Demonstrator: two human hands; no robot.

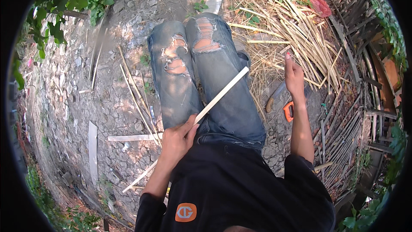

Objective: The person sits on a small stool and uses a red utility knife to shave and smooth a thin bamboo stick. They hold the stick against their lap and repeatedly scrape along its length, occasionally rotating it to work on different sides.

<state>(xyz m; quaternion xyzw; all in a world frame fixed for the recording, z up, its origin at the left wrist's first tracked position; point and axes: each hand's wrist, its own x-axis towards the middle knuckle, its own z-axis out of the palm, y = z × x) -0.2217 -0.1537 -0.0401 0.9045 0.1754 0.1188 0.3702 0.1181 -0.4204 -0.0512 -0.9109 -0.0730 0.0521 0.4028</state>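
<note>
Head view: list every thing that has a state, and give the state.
Left hand: grip closed on the pale strip
Pale strip: held slantwise over the lap
Right hand: extended beside the strip pile; contents unclear
Strip pile: loose, untied
Jeans: torn at both knees
Orange handle: lying on the ground
Red plastic: crumpled

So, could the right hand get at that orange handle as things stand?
Probably yes: the orange handle shows beside the right forearm, nothing visibly blocking it; the right hand would likely draw back and down, though depth is hard to judge.
</note>
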